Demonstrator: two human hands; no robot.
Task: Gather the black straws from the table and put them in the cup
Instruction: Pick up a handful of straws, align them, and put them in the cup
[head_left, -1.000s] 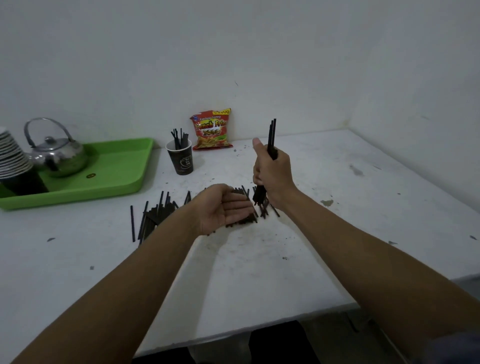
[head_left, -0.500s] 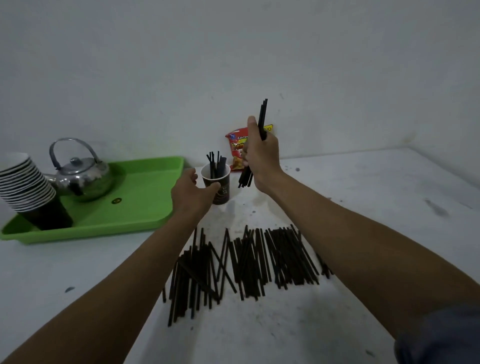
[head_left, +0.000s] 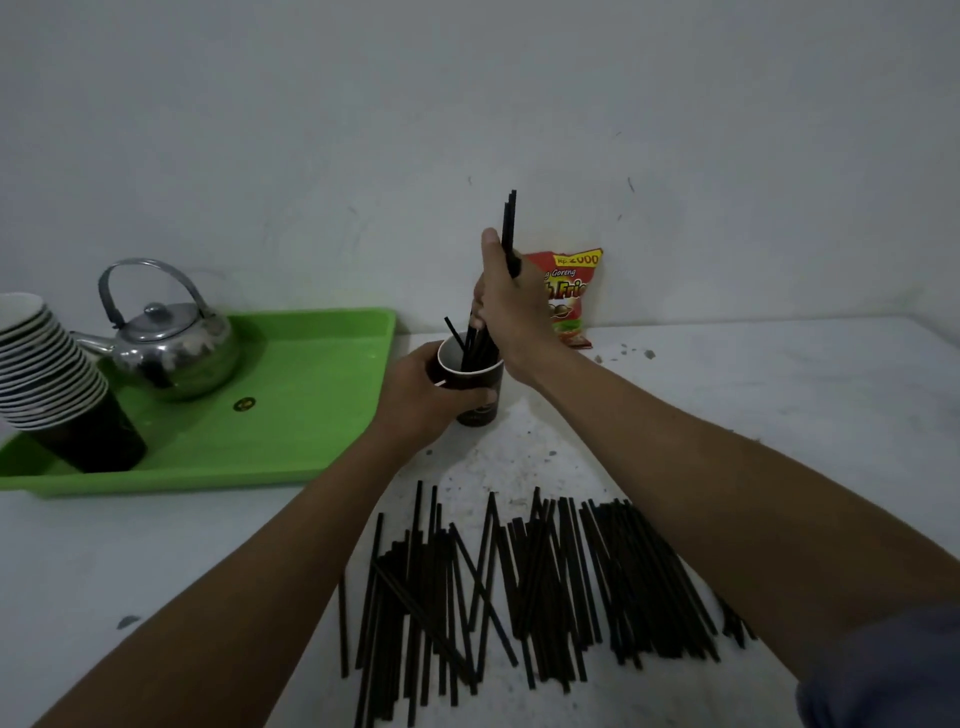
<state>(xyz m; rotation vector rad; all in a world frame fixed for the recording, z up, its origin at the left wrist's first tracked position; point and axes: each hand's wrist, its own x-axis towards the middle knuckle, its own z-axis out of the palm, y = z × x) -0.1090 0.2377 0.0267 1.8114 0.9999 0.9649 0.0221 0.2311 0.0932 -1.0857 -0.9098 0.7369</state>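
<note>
A dark paper cup (head_left: 475, 384) stands on the white table (head_left: 779, 415) just right of the green tray. My left hand (head_left: 421, 400) wraps around the cup's left side. My right hand (head_left: 506, 306) is directly above the cup, closed on a small bundle of black straws (head_left: 510, 223) held upright, their lower ends inside the cup's mouth. A few straws lean inside the cup. Several loose black straws (head_left: 519, 582) lie spread on the table in front, partly hidden under my right forearm.
A green tray (head_left: 311, 415) at the left holds a metal kettle (head_left: 169, 343) and a tilted stack of paper cups (head_left: 47, 384). A red snack bag (head_left: 569, 296) leans on the wall behind the cup. The wall is close behind.
My left hand has closed around the cup. My right hand has moved over the cup and lowered the bundle's ends into it. The view has come closer to the table.
</note>
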